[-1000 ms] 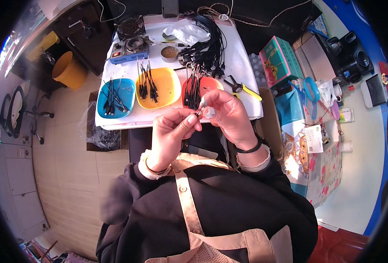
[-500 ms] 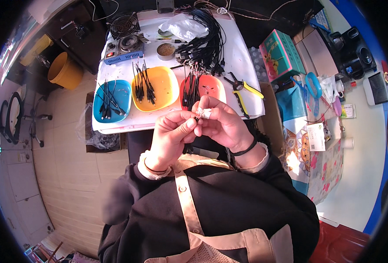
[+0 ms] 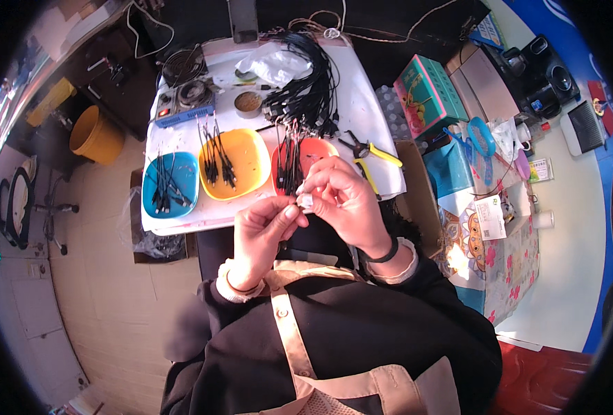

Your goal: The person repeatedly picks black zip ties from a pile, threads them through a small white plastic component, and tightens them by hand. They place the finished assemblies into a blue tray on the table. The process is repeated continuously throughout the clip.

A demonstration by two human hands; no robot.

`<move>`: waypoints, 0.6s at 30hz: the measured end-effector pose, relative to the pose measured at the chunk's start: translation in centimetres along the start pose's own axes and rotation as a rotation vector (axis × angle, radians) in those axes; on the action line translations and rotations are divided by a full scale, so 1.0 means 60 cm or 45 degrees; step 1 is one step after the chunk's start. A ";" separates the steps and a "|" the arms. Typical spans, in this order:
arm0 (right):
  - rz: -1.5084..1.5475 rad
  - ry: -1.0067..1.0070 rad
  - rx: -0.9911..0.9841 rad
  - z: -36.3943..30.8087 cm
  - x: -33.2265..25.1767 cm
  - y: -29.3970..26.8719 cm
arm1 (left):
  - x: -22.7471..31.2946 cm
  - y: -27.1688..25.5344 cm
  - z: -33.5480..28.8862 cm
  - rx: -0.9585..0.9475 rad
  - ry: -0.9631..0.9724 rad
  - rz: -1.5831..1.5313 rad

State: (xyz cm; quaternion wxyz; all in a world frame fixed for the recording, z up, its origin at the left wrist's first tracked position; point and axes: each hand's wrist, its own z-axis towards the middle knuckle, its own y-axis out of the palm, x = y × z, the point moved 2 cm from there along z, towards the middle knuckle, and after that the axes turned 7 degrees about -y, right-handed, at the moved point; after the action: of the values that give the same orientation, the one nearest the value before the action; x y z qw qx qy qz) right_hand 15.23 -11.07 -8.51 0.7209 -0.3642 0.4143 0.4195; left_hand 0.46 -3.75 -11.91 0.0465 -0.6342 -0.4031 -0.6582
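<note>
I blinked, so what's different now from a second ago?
The camera view shifted, so the tabletop appears lower and further left. The left hand and right hand shifted down-left too, staying close together. I see nothing newly grabbed or dropped. Black cables stayed in the blue tray, yellow tray and red tray; the yellow-handled pliers stayed put.

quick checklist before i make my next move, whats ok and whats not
1. White piece gripped: ok, between fingertips of the right hand.
2. Left hand close to it: ok, its fingertips are right beside the piece.
3. Left hand's hold identified: cannot tell, only a dark bit shows.
4. Black cables sorted into trays: ok, some lie in each of the blue tray, yellow tray and red tray.
5. Yellow-handled pliers closed: not ok, the handles are spread, right of the red tray.
</note>
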 end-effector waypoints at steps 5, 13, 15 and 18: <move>-0.592 -0.433 0.039 0.016 0.009 0.010 | -0.006 -0.015 0.020 0.015 -0.140 0.060; -0.781 0.504 0.281 0.198 0.247 -0.162 | -0.002 -0.037 0.058 0.066 -0.157 -0.204; -1.109 0.638 0.164 0.230 0.314 -0.189 | 0.000 -0.040 0.061 0.069 -0.160 -0.244; -0.333 0.871 0.235 0.237 0.330 -0.202 | 0.009 -0.043 0.060 0.077 -0.115 -0.249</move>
State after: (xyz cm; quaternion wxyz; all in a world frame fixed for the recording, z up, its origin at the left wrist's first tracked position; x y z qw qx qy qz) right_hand 36.43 2.71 -18.67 0.6180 -0.4666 0.6172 0.1390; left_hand 1.74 0.33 -13.13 -0.0171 -0.6190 -0.4845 -0.6179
